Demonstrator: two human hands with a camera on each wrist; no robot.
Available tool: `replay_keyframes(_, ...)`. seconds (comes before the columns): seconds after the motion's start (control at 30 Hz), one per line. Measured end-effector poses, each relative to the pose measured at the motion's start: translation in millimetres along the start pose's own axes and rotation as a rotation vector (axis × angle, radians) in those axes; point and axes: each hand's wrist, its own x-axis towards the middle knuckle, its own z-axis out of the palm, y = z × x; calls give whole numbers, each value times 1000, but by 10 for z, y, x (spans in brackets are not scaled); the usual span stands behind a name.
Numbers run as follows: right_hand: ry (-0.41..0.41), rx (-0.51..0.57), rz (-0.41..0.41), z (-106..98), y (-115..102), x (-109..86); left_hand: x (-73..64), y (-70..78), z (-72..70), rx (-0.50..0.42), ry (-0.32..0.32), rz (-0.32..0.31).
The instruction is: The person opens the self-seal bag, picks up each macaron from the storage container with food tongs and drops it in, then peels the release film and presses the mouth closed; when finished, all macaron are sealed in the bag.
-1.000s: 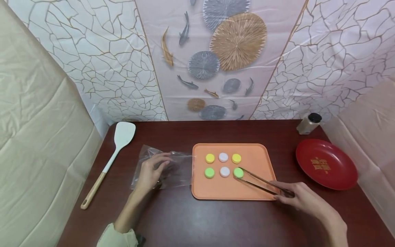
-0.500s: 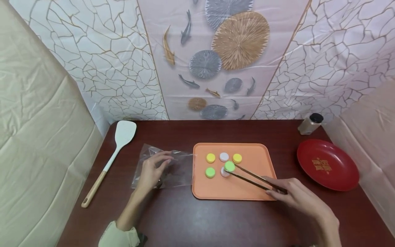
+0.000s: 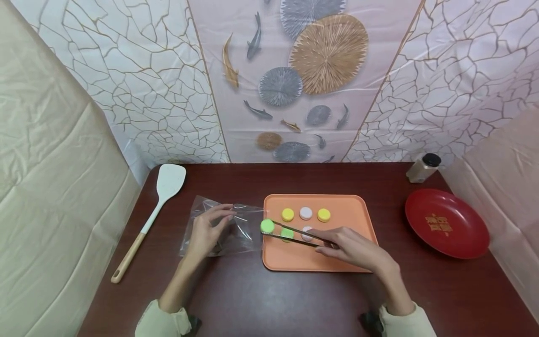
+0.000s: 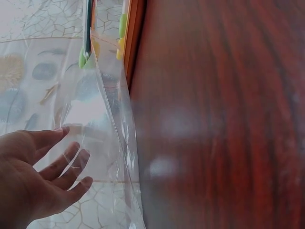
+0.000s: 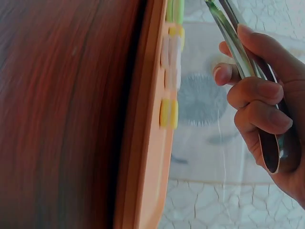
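Observation:
My left hand [image 3: 204,232] is at a clear plastic bag [image 3: 242,234] left of the orange tray [image 3: 320,262]. In the left wrist view its loosely bent fingers touch the film, thumb and fingertips apart; some contact is hard to see through it. My right hand [image 3: 358,250] grips metal tongs [image 5: 238,52], and a green macaron [image 3: 267,226] sits between their tips at the tray's left edge, by the bag's right end. Below the tongs lie another green macaron [image 3: 287,234] and a white one [image 3: 306,233], both partly covered.
At the back of the tray lie a yellow macaron [image 3: 287,215], a white macaron [image 3: 305,213] and another yellow macaron [image 3: 324,215]. A white spatula [image 3: 170,182] with a wooden handle is at the left. A red plate [image 3: 456,224] and a black-lidded jar [image 3: 421,169] stand at the right.
My right hand has lifted the green macaron with the tongs from the front row's right end and carried it left across the tray to the bag. The left hand has barely moved.

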Motion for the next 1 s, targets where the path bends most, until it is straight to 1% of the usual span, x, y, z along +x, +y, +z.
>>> replay_keyframes(0.07, -11, -7, -15, 16, -8, 66, 9, -3, 5, -5, 1, -1)
replay_keyframes(0.27, -4, 0, -63, 26, -37, 223, 32, -6, 14, -32, 5, 5)
replay_keyframes(0.37, -37, 16, -66, 42, -70, 322, 27, 8, 6, -32, 18, 2)
replay_keyframes(0.47, -76, 33, -74, 67, -110, 422, 21, 16, 8, -36, 26, -14)
replay_keyframes(0.63, -84, 6, -133, 128, -164, 595, 30, 29, 11, -55, 14, -36)
replay_keyframes(0.83, -94, -35, -222, 257, -251, 868, 31, 44, 17, -43, 27, -37)
replay_keyframes(0.93, -138, -15, -268, 319, -295, 1011, 4, 57, 33, -38, 40, -62)
replay_keyframes(1.0, -175, 22, -272, 335, -329, 1091, -22, 64, 50, -38, 52, -81)
